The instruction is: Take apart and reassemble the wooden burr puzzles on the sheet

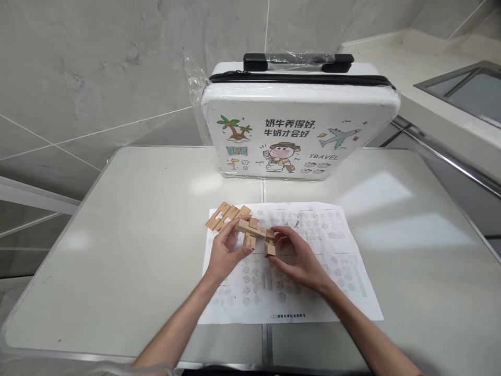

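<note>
Both hands hold notched wooden puzzle pieces just above a printed instruction sheet (313, 303). My left hand (225, 256) is closed, thumb below and fingers behind, on a small cluster of wooden puzzle pieces (249, 227). My right hand (297, 258) pinches a notched wooden puzzle piece (270, 249) between thumb and fingers, at the right end of the cluster. Whether the two parts are interlocked or only touching, I cannot tell. Beyond my left hand, several more flat wooden puzzle pieces (219, 214) lie side by side at the sheet's upper left corner.
A white suitcase (301, 120) with cartoon prints, partly wrapped in clear plastic, stands at the back of the white folding table (129, 250). A tiled wall (117, 62) rises behind. To the right is a light counter (391, 57) with a glass-topped fixture.
</note>
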Demonstrator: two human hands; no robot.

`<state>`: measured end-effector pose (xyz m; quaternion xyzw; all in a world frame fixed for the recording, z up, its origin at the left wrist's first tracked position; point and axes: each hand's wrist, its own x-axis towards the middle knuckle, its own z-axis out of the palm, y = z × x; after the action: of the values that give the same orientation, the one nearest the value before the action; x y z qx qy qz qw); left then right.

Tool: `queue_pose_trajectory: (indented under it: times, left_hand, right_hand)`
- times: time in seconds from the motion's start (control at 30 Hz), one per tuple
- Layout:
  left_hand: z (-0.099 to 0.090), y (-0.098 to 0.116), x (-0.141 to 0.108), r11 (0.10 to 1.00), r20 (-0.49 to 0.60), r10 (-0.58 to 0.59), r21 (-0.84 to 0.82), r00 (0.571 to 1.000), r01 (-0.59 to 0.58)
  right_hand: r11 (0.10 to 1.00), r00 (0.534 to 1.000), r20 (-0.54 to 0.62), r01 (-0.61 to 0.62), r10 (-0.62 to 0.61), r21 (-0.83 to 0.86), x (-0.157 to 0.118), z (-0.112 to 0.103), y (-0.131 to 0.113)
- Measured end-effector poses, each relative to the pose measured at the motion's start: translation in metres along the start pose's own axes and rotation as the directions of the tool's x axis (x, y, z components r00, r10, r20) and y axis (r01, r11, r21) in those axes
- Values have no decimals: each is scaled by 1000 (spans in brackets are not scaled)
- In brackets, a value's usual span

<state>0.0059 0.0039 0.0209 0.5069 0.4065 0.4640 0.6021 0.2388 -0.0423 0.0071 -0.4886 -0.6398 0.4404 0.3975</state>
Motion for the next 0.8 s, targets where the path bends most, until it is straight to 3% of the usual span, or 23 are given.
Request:
queue_pose_trajectory:
  times: [0.13, 0.3, 0.67, 0.8]
  left_hand:
    - [2, 1, 1, 999, 6, 1, 52, 1000, -1]
    - [4, 0, -1, 993, 31, 24, 116, 999, -27]
    - [9, 2, -7, 962, 191, -77, 271, 979, 23]
    - [10, 4, -5, 951, 193, -35, 309, 981, -26]
  right_hand:
    - [927, 983, -39, 157, -180, -340, 1, 4, 6]
    - [872, 972, -43, 188, -233, -452, 3, 6, 13]
    - [931, 959, -84, 240, -272, -275, 4, -1, -5]
    - [963, 971, -66, 218, -231, -157, 5, -5, -9]
